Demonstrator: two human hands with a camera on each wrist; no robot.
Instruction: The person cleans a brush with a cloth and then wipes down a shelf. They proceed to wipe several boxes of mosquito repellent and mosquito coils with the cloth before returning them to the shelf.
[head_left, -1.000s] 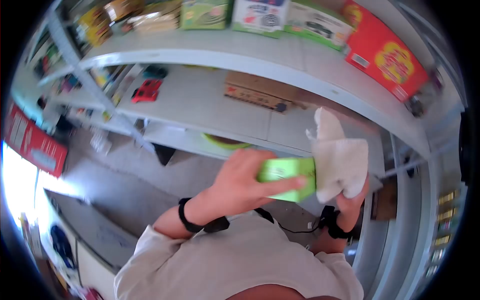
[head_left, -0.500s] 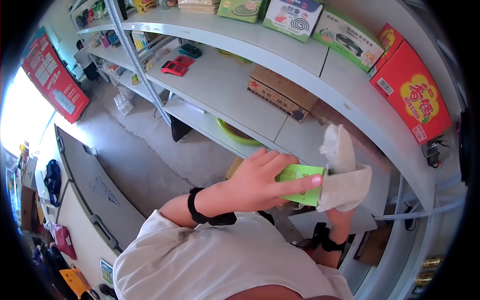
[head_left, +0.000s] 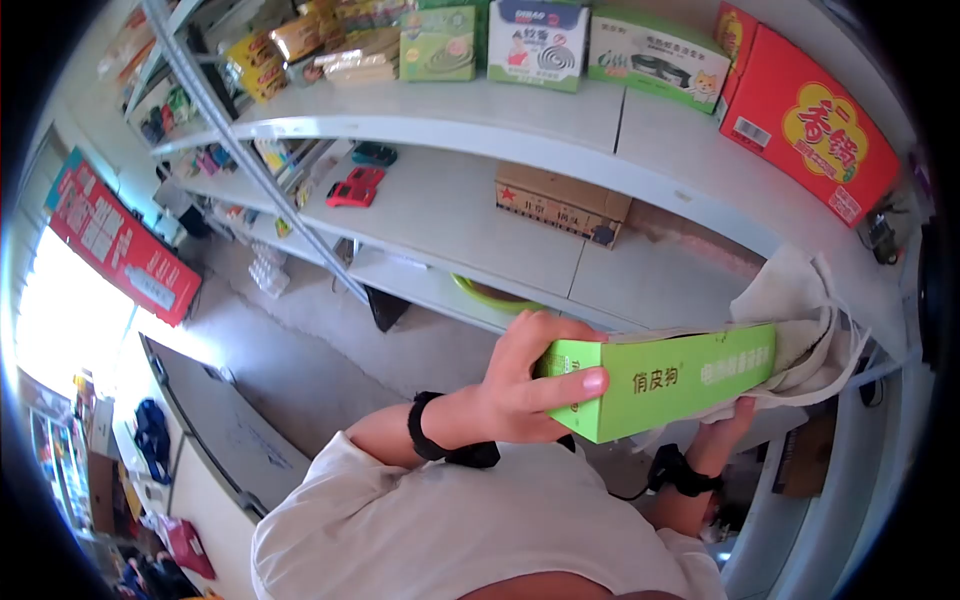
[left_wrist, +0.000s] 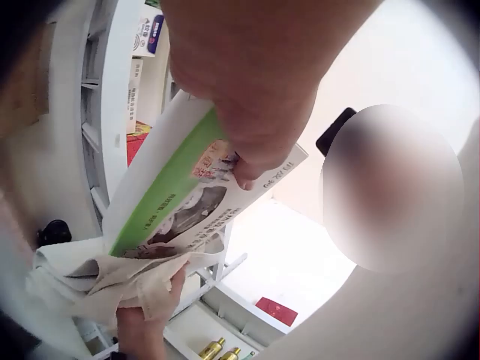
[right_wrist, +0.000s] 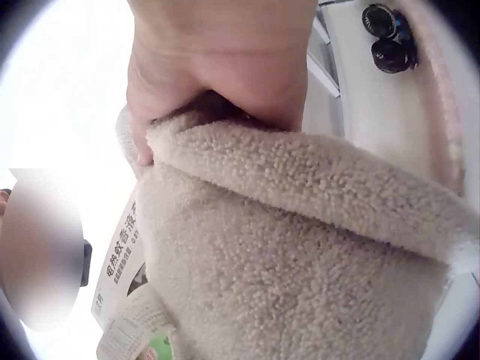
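In the head view my left hand (head_left: pixel 525 385) grips the left end of a long green and white box (head_left: pixel 660 390), its thumb on the end face. My right hand (head_left: pixel 725 430) holds a beige towel (head_left: pixel 785 290) draped round the box's other end. The left wrist view shows the box's printed white face (left_wrist: pixel 202 206), with the towel (left_wrist: pixel 82 277) bunched along its lower end. Fluffy towel pile (right_wrist: pixel 277 247) fills most of the right wrist view, hiding most of the right fingertips.
Ahead, an upper shelf (head_left: pixel 420 120) holds mosquito-coil boxes (head_left: pixel 537 45) and a red carton (head_left: pixel 810 130). A brown cardboard box (head_left: pixel 560 205) and a red object (head_left: pixel 355 187) sit on the shelf below. To the left stands a table-like grey panel (head_left: pixel 215 410).
The box has turned from end-on to show its long green side. The towel has shifted right along it, from near my left hand to the far end, and spread wider.
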